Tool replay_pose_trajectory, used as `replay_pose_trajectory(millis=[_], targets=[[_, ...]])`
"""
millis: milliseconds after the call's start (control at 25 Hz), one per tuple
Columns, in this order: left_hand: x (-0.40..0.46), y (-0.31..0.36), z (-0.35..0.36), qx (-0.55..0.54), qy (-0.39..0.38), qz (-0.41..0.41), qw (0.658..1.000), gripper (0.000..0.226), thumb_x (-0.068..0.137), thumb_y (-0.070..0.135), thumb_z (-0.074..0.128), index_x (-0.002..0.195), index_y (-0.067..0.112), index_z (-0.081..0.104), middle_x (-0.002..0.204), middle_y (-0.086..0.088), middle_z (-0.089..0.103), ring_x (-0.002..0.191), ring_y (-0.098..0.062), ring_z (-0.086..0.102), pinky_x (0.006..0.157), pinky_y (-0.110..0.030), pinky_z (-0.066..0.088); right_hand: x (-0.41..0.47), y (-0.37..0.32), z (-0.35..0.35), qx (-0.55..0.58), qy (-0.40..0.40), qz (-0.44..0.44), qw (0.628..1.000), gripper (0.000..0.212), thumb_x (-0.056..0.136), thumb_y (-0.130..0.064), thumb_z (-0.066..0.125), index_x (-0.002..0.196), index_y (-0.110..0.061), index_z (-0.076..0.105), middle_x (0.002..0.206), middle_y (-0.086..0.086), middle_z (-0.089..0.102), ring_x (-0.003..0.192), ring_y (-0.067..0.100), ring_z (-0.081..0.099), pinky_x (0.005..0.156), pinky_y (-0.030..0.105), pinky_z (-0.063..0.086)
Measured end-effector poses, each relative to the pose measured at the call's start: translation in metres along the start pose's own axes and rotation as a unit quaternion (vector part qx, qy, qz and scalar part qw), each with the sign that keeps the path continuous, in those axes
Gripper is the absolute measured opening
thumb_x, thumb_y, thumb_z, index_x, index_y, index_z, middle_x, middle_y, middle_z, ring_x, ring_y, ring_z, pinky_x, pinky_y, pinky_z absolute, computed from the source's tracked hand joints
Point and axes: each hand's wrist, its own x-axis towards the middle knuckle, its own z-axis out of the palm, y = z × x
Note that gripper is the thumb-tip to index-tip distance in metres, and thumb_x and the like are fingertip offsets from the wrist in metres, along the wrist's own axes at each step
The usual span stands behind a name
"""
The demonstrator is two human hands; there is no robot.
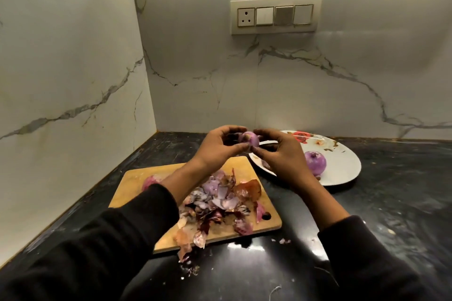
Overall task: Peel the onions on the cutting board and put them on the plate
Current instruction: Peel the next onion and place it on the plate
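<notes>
Wall at left: white marble-look panel with grey veins, meeting the back wall in a corner.
Counter [391, 203]: black and glossy, with small skin scraps lying on it in front of the board.
Cutting board [137, 186]: wooden, lying on the counter at left of centre, one corner toward the camera, a hanging hole near its right corner.
Unpeeled onion [150, 181]: reddish, resting on the far left part of the board, partly hidden behind the left sleeve.
Peel pile [217, 200]: purple and brown skins heaped on the right half of the board, some spilling over the near edge onto the counter.
Left hand [217, 148]: raised above the far edge of the board, fingers curled round the left side of the held onion.
Held onion [249, 139]: small, purple, mostly bare, gripped between both hands in the air, between board and plate.
Right hand [281, 154]: fingertips pinching the onion's right side, wrist over the near rim of the plate.
Switch plate [276, 16]: on the back wall, a socket and three switches.
Plate [347, 166]: white with a red flower print, on the counter just right of the board.
Peeled onion [315, 162]: purple, sitting on the plate, just beside the right hand.
</notes>
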Motion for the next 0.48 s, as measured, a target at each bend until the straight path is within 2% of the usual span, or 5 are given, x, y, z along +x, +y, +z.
replay_pose_trajectory(millis=[200,320,400,480], targets=[[0.045,-0.012,0.044,0.028,-0.030,-0.001,0.999,0.035,0.085,0.004,0.077,0.118,0.009,0.065,0.106,-0.004,0.071,0.098,-0.013,0.069,0.081,-0.018,0.057,0.013,0.028,-0.026,-0.114,0.054,0.009,0.992,0.028,0.093,-0.029,0.069,0.118,-0.015,0.073,0.107,0.001,0.075,0.094,0.016,0.069,0.082,0.032,0.057],[0.068,-0.025,0.065,0.065,-0.047,-0.003,0.997,0.038,0.086,0.003,0.077,0.121,0.003,0.064,0.105,-0.006,0.070,0.098,-0.016,0.069,0.078,-0.018,0.057,0.019,0.050,-0.032,-0.173,0.052,0.029,0.983,0.023,0.095,-0.028,0.066,0.115,-0.022,0.074,0.105,0.002,0.075,0.089,0.019,0.070,0.082,0.037,0.057],[0.079,-0.031,0.073,0.090,-0.058,-0.004,0.994,0.038,0.086,0.005,0.077,0.121,0.003,0.063,0.107,-0.010,0.071,0.101,-0.022,0.070,0.084,-0.027,0.059,0.022,0.058,-0.034,-0.211,0.053,0.038,0.975,0.020,0.093,-0.025,0.065,0.111,-0.026,0.073,0.104,0.002,0.075,0.090,0.023,0.069,0.082,0.041,0.055],[0.091,-0.036,0.080,0.120,-0.076,-0.006,0.990,0.037,0.086,0.009,0.079,0.119,0.003,0.063,0.108,-0.014,0.072,0.103,-0.026,0.071,0.091,-0.039,0.058,0.022,0.062,-0.037,-0.258,0.057,0.049,0.963,0.022,0.091,-0.019,0.064,0.111,-0.025,0.072,0.106,0.003,0.074,0.100,0.029,0.066,0.089,0.042,0.049]])
